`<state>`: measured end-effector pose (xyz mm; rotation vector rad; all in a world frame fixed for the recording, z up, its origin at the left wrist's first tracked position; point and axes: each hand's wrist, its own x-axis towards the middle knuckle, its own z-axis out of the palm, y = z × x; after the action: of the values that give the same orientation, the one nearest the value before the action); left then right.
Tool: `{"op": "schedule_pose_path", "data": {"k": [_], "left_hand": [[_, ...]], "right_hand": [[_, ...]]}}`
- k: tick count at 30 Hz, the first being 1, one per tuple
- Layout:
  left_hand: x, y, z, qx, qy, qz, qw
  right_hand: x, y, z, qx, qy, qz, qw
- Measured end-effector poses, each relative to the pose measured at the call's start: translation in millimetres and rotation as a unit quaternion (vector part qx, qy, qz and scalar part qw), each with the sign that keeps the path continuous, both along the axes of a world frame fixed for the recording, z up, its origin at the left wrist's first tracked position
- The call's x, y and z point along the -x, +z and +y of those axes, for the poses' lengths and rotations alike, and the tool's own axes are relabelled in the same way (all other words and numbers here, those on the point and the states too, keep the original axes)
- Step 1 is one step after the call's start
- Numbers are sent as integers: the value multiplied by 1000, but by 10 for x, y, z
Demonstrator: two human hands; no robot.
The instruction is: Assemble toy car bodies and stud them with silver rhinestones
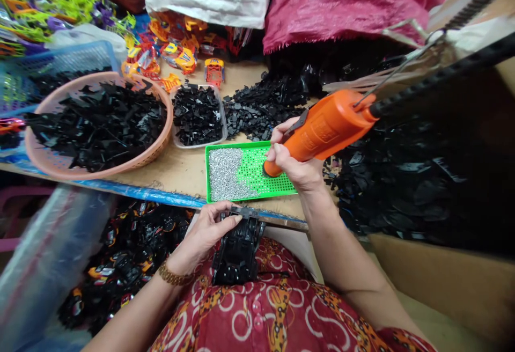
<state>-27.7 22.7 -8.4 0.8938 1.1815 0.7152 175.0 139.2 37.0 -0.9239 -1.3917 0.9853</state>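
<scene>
My right hand (298, 167) is wrapped round an orange electric screwdriver (325, 126), whose nose points down and left over a green perforated tray (277, 183). Small silvery screws (227, 172) cover the left part of that tray. The driver's tip is hidden from me. My left hand (209, 228) grips a black plastic toy car chassis (237, 250) at its far end, thumb on top. The chassis rests against my lap, just below the table edge.
Black plastic parts fill a peach basket (169, 116) and a clear tub (222, 132); more lie in a loose pile (261, 108). Orange toy car bodies (183, 57) sit behind. A cable (438, 67) runs up from the driver. A cardboard box (442, 287) stands at right.
</scene>
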Motion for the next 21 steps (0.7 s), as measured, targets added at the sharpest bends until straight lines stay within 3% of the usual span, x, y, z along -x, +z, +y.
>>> {"op": "schedule_pose_path", "data": {"k": [8,15,21], "left_hand": [[33,67,-8,-8,-18,1,1000],[-2,37,-23,3,8,-3,1000],[-6,2,-34,9,21,7,1000]], "right_hand": [[53,61,19,-12,-55,38,998],[10,238,-57,-36,-28,93,995],[-22,433,-237,-73,38,137,987]]}}
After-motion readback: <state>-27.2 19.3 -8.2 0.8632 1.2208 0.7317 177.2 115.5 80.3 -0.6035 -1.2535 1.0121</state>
